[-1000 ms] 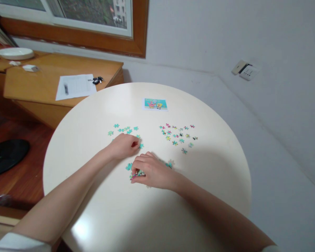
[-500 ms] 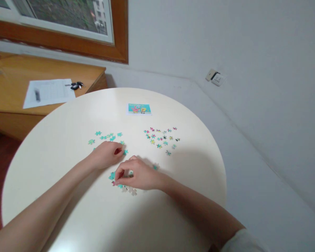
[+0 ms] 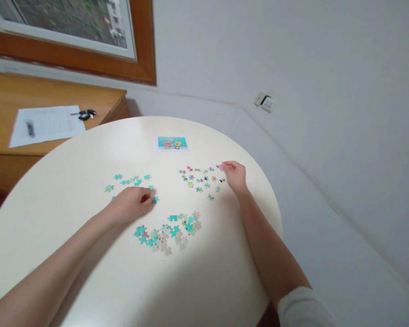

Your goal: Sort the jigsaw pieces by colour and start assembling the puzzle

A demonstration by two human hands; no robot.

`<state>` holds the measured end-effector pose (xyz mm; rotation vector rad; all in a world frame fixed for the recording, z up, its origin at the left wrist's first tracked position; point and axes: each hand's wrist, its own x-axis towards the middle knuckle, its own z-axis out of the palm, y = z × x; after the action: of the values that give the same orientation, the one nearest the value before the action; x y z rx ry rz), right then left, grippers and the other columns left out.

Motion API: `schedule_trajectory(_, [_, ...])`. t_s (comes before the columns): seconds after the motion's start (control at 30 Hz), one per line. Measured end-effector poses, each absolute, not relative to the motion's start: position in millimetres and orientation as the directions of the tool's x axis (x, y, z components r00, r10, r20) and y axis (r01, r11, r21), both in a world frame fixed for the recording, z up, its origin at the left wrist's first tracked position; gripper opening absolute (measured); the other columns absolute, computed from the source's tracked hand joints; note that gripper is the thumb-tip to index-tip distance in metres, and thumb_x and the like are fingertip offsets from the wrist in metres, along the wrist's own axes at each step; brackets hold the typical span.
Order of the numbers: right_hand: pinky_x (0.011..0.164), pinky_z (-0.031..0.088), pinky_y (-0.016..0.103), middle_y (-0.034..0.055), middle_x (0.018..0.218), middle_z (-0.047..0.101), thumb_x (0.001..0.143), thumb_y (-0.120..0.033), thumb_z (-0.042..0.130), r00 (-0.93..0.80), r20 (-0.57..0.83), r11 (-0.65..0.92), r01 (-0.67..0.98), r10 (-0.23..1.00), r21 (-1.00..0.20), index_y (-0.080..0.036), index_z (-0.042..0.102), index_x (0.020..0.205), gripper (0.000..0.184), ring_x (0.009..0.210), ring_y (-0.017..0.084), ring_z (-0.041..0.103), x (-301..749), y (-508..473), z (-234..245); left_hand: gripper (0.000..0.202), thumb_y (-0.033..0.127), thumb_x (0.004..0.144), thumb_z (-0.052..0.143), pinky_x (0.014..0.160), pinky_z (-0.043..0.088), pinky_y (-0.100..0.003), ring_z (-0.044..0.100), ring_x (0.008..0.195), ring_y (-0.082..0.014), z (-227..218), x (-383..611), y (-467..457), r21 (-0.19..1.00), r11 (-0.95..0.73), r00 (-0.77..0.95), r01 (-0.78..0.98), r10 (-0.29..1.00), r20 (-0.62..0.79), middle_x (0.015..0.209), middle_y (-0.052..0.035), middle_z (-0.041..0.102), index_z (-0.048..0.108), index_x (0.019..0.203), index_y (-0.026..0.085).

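On a round cream table point(image 3: 88, 263) lie three groups of small puzzle pieces. My left hand point(image 3: 131, 204) rests curled beside the teal pieces point(image 3: 129, 180) at the left, its fingertips pinched on something small and red that I cannot name. My right hand point(image 3: 236, 175) is stretched to the far right of the mixed pink, yellow and teal pieces point(image 3: 201, 179), with its fingertips pinched on a pink piece point(image 3: 220, 167). A loose heap of teal and beige pieces point(image 3: 168, 232) lies nearer to me, between my forearms. A small cartoon reference picture point(image 3: 172, 143) lies farther back.
A wooden desk point(image 3: 7, 95) stands at the left behind the table, with a sheet of paper point(image 3: 44, 123) and a bunch of keys point(image 3: 84, 114) on it. A wood-framed window point(image 3: 88, 59) is above it. A wall socket point(image 3: 265, 102) sits on the white wall at the right.
My right hand has left the near heap and reached to the far right group, where it now pinches a pink piece. My left hand has stayed put. The view has swung right.
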<state>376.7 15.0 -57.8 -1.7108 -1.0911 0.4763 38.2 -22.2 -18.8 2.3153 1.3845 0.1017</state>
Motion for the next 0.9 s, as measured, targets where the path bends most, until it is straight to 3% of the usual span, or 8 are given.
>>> schedule_trajectory(0.27, [0.081, 0.047, 0.031, 0.0024, 0.078, 0.074, 0.070, -0.027, 0.060, 0.554, 0.092, -0.292, 0.565, 0.827, -0.772, -0.019, 0.072, 0.079, 0.017, 0.079, 0.018, 0.067, 387, 14, -73, 0.025, 0.023, 0.075, 0.046, 0.053, 0.024, -0.027, 0.035, 0.048, -0.0123, -19, 36, -23, 0.426, -0.389, 0.491, 0.816, 0.856, -0.158, 0.049, 0.0014, 0.041, 0.035, 0.052, 0.020])
schedule_trajectory(0.9, [0.086, 0.038, 0.036, 0.0014, 0.083, 0.071, 0.070, -0.028, 0.061, 0.551, 0.156, -0.349, 0.697, 0.820, -0.626, -0.021, 0.070, 0.073, 0.012, 0.082, 0.019, 0.062, 382, 9, -64, 0.025, 0.024, 0.076, 0.043, 0.053, 0.025, -0.026, 0.036, 0.048, -0.0121, -17, 39, -24, 0.419, -0.372, 0.470, 0.828, 0.868, -0.158, 0.049, 0.0019, 0.041, 0.034, 0.054, 0.021])
